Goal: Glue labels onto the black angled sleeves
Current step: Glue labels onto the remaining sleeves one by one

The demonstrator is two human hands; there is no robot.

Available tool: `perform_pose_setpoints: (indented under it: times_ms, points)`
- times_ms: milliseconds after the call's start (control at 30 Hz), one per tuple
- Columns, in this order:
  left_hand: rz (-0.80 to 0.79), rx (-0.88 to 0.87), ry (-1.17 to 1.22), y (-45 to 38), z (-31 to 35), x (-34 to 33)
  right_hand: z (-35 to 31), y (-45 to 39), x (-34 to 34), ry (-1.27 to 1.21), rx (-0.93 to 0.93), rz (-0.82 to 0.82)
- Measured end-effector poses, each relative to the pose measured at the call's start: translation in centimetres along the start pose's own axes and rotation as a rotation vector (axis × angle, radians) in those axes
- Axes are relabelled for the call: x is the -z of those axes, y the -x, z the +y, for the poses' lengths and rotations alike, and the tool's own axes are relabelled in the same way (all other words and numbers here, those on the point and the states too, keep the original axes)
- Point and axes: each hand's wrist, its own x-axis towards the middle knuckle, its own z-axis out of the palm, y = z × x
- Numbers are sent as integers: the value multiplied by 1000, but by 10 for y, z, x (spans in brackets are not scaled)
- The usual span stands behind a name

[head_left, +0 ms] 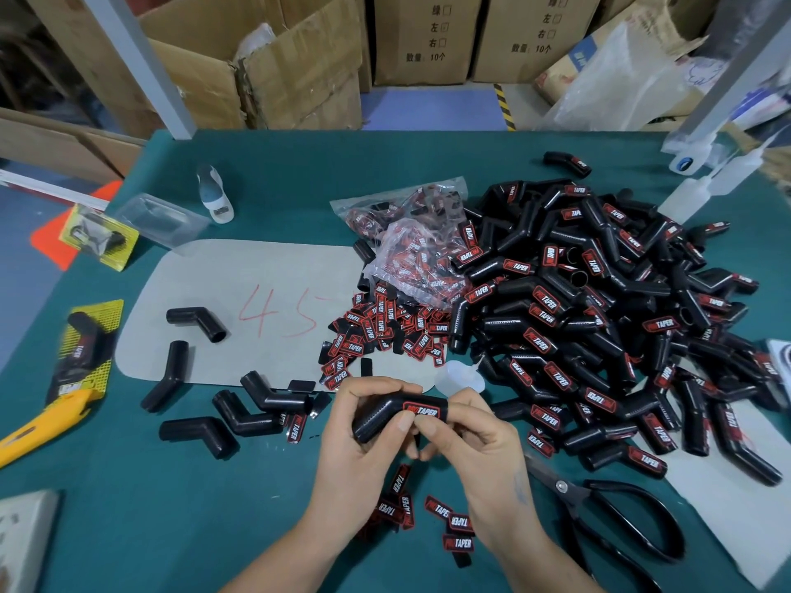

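Glossy black rubbery sleeve (387, 417), matt green table mat (171, 507), clear plastic bag (406, 237)

Green-topped table (265, 164), stacked cardboard boxes (419, 36) behind — blue floor (428, 109), grey metal post (141, 66)

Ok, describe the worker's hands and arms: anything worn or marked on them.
Both the left hand and right hand are bare: no gloves, rings or watch visible. Both forearms are uncovered, with no sleeve in view. A faint bluish mark sits near the right wrist; what it is cannot be told.
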Motion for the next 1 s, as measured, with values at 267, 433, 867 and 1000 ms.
perform_pose_setpoints:
  times_ms: [267,433,867,1000]
  points:
    - [2,14,-20,1,-1,1,2,0,1,-11,6,18]
    - [-14,-12,-111,-3,0,6,4,-1,2,1,1,21]
    - [-63,-196,-159,-6,3,7,6,-3,4,36,-21,16]
    - [-108,-356,-379,-8,1,12,9,-2,4,39,-29,6]
